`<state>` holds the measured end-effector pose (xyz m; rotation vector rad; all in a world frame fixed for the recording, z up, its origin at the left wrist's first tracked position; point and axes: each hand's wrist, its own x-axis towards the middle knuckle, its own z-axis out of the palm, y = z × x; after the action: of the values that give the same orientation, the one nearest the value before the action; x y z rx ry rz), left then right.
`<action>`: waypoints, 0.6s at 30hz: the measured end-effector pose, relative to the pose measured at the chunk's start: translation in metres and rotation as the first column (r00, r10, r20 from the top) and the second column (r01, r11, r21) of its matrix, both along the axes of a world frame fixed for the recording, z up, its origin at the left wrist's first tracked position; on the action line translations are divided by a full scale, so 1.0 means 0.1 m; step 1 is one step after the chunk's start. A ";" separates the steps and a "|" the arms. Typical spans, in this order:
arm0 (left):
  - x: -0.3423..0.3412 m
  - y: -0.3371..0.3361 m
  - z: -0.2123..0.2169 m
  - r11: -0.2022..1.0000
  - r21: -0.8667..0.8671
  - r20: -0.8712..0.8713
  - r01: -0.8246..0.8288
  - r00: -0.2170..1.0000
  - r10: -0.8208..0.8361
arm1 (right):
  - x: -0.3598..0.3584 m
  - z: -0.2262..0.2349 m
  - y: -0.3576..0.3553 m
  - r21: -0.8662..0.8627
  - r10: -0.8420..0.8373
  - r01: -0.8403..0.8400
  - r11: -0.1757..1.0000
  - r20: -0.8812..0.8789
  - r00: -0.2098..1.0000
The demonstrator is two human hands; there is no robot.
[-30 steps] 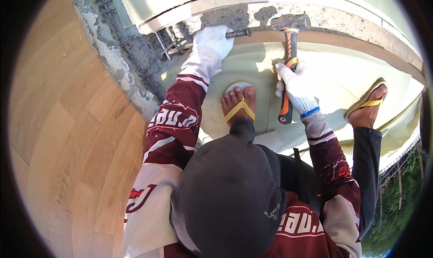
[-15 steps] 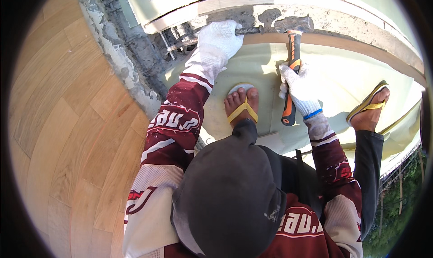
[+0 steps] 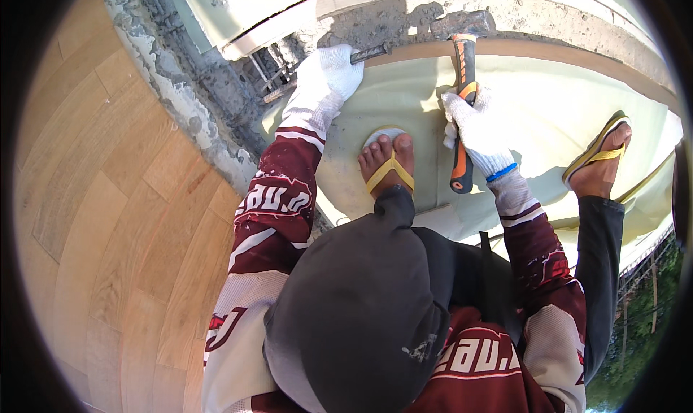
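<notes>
My left hand [image 3: 328, 74], in a white knit glove, is closed around a dark steel chisel [image 3: 371, 53]. The chisel lies nearly level, its struck end pointing right and its other end toward broken concrete [image 3: 268, 68] with exposed rebar. My right hand [image 3: 480, 128], gloved too, grips a hammer [image 3: 466, 63] midway down its black and orange handle. The hammer's heavy steel head [image 3: 462, 24] is to the right of the chisel's end, apart from it in the picture. My fingers hide the middle of both tools.
Wooden floorboards [image 3: 108, 218] spread on the left, bordered by a rough concrete edge [image 3: 170, 88]. A curved concrete ledge [image 3: 548, 37] runs across the far side. My sandalled feet [image 3: 390, 164] rest on pale green sheeting [image 3: 426, 95]. Greenery [image 3: 642, 326] shows beyond an edge at lower right.
My left hand and the chisel have shifted left, toward the broken concrete. The hammer head sits slightly farther up and left in the picture. The view itself has moved a little.
</notes>
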<state>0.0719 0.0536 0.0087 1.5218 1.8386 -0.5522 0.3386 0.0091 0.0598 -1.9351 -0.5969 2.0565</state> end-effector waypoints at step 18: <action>-0.08 0.06 -0.30 0.989 -0.104 -0.043 0.102 0.993 -0.107 | -0.18 0.11 0.02 -0.019 -0.149 0.150 0.989 0.028 0.988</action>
<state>0.0643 0.0599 -0.0208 1.5555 1.7466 -0.7271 0.3202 0.0113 0.0713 -1.9577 -0.4231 1.9553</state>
